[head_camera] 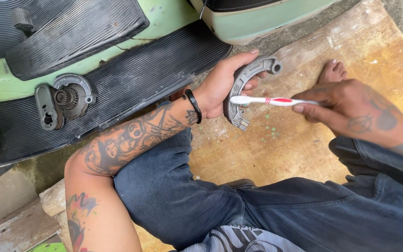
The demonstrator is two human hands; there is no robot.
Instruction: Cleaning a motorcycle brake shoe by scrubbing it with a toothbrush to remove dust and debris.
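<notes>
Right now the person sits low with knees apart, blue jeans (304, 210) filling the lower half of the frame. Just above the middle of the picture the left hand (222, 84) is wrapped around a curved grey metal brake shoe (246, 88), fingers curled over its upper arc and thumb behind, so the crescent stands roughly on end with its round eyelet at the upper right and its notched foot at the lower left. A black band (193, 105) circles that wrist, and the tattooed forearm runs down toward the lower left.

From the right side of the frame the right hand (350, 109) comes in, pinching the handle of a white and red toothbrush (276, 101) between thumb and fingers. The brush lies almost level, its head at the left end resting against the inner face of the brake shoe, touching it.

Under both hands lies a worn brown board (267, 149), stained and speckled with small green dots. A bare foot (332, 71) rests on it near the upper right, just above the right hand.

At the upper left stands a pale green scooter (164, 18) with black ribbed rubber mats (131, 88) on its floor. On the mat at the left sits a grey metal cover with a small gear (68, 98) in it, well apart from the hands.
</notes>
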